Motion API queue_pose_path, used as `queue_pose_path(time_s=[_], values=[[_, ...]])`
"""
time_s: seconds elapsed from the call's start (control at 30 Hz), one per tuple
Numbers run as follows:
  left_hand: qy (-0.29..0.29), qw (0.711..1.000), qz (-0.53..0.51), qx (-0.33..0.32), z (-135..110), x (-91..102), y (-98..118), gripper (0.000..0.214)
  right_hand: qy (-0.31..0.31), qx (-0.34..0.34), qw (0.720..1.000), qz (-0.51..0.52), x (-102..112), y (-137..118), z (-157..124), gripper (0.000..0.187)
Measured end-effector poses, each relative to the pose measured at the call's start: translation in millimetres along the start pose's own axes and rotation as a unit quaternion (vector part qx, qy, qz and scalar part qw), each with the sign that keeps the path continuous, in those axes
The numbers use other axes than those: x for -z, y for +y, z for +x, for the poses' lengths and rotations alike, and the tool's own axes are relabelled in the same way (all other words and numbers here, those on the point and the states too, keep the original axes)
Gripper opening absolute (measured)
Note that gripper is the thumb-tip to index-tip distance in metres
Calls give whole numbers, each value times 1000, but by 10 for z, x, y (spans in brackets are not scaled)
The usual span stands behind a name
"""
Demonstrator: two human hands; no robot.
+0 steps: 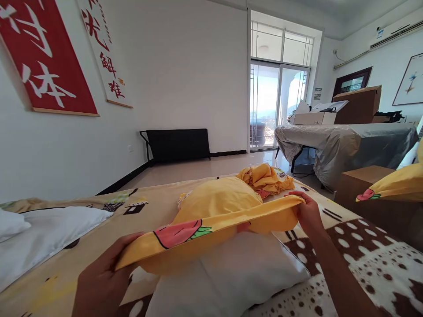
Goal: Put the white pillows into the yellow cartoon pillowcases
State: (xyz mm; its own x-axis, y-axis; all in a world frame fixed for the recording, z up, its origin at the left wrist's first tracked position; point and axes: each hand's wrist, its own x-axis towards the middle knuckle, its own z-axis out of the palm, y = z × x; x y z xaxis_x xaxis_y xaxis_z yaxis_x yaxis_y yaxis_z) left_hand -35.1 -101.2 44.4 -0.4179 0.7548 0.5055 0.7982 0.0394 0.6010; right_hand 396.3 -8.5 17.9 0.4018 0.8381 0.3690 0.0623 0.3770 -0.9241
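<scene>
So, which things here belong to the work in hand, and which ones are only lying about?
In hand: yellow pillowcase, its edge gripped by the left hand and the right hand; white pillow under it.
Lying about: second pillow at the left, crumpled yellow cloth, cardboard boxes on the covered table.

Only the person's two hands and part of one arm show, the rest of the body lying outside the view. The left hand (102, 277) is bare, its back and knuckles rounded and in shade, and the wrist is cut off by the lower edge. The right hand (307, 213) is bare too, and its forearm (343, 277) — slim and uncovered — stays unclothed all the way to the bottom edge.
</scene>
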Motion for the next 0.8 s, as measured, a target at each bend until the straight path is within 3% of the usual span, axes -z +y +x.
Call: queue_pose_path(time_s=[0.07,0.13,0.27,0.37,0.43,0.5,0.63,0.73,0.8], values=[[50,992,-92,75,24,-72,70,37,-18,-27,999,15,-30,95,78,32],[101,978,-149,107,123,-69,179,39,-44,-17,999,1,-72,89,163,30],[170,970,-171,41,651,-44,583,30,-12,117,990,-82,-287,-58,514,31],[118,987,-108,18,1212,-284,776,31,21,148,956,-251,-595,-3,910,27],[63,997,-35,16,1516,-603,682,39,12,117,920,-373,-813,196,1133,34],[5,999,45,13,1681,-1000,419,41,-21,80,895,-438,-989,513,1253,38],[-140,978,154,8,1615,-1754,-223,43,-124,-8,864,-488,-1171,1257,1160,31],[-221,958,185,-7,1471,-2029,-461,50,-193,-67,831,-517,-1192,1586,1001,28],[-245,947,209,-14,1425,-2000,-480,54,-213,-86,814,-534,-1147,1611,944,28]])
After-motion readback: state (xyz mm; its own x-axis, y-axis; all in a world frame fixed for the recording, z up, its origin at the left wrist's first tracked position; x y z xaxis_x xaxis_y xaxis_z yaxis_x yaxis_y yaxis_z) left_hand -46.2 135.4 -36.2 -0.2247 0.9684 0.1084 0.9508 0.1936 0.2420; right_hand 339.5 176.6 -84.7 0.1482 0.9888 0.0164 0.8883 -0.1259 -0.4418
